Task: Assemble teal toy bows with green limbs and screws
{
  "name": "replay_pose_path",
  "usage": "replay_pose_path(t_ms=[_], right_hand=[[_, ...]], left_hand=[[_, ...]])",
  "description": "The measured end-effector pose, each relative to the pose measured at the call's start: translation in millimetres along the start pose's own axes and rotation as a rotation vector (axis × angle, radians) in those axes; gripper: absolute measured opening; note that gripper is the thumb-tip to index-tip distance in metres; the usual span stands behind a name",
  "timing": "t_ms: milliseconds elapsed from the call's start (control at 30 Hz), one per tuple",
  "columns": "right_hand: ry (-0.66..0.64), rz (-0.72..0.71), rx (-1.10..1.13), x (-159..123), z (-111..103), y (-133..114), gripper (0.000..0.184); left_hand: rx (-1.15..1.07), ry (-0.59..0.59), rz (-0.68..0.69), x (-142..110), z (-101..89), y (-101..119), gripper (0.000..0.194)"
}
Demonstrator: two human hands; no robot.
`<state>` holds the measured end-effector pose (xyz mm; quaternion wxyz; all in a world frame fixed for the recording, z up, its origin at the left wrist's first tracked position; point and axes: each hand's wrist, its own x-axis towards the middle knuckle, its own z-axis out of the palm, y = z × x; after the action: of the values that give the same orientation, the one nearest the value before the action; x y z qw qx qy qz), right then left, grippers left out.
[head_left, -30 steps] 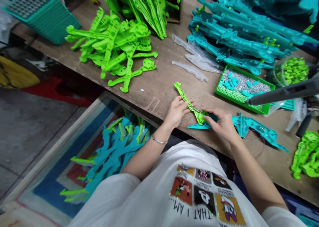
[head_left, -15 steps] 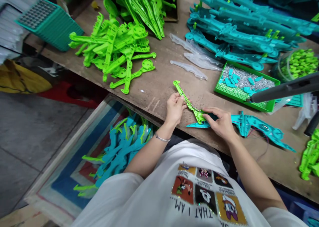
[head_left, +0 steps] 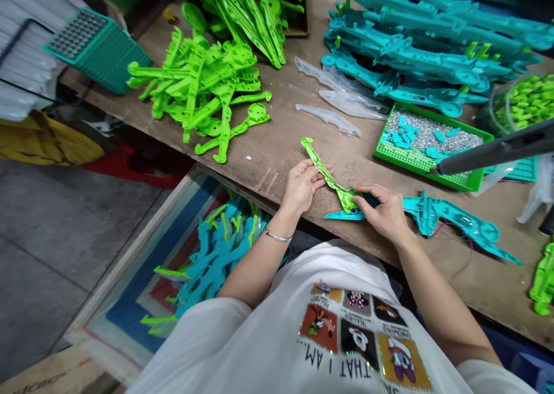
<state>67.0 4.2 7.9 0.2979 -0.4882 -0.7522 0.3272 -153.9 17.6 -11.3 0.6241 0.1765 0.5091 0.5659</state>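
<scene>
My left hand (head_left: pixel 300 186) is closed around the middle of a long light-green plastic part (head_left: pixel 314 154), whose hooked end points away from me. A thin dark wire or rod runs along the part's channel. With thumb and fingers, my right hand (head_left: pixel 381 209) grips the part's wide lower end. Beneath it lies a turquoise plastic shell (head_left: pixel 454 212) on the table, its pointed tip showing left of my right hand and its longer body to the right. Thin red and purple wires trail from the shell. My right hand hides the shell's middle.
A dark powered screwdriver (head_left: pixel 497 149) juts in from the right over a green tray (head_left: pixel 433 173) of screws and turquoise bits. Light-green parts (head_left: pixel 194 82) are heaped left, turquoise shells (head_left: pixel 402 53) stacked behind, clear pieces (head_left: pixel 326 120) between. A framed bin (head_left: pixel 116 313) with finished-looking pieces stands below left.
The left fingers have shifted slightly on the light-green part, with a fingertip now showing past its right side. The view has turned a little; both hands stay in almost the same place.
</scene>
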Motion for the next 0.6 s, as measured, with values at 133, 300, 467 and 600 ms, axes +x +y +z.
replay_pose_path(t_ms=[133,300,467,600], right_hand=[[0.015,-0.024,0.010,0.1,0.4,-1.7,0.016],[0.007,-0.022,-0.008,0.9,0.4,-2.6,0.016],[-0.004,-0.018,-0.011,1.6,0.4,-2.4,0.016],[-0.001,-0.014,-0.017,1.8,1.0,-2.9,0.016]], left_hand=[[0.010,0.011,0.033,-1.3,5.9,-2.0,0.021],[-0.002,-0.074,0.035,-8.1,7.6,-8.1,0.042],[0.008,-0.058,0.017,-6.2,7.4,-9.6,0.040],[0.016,-0.038,0.028,-5.3,8.3,-9.9,0.037]])
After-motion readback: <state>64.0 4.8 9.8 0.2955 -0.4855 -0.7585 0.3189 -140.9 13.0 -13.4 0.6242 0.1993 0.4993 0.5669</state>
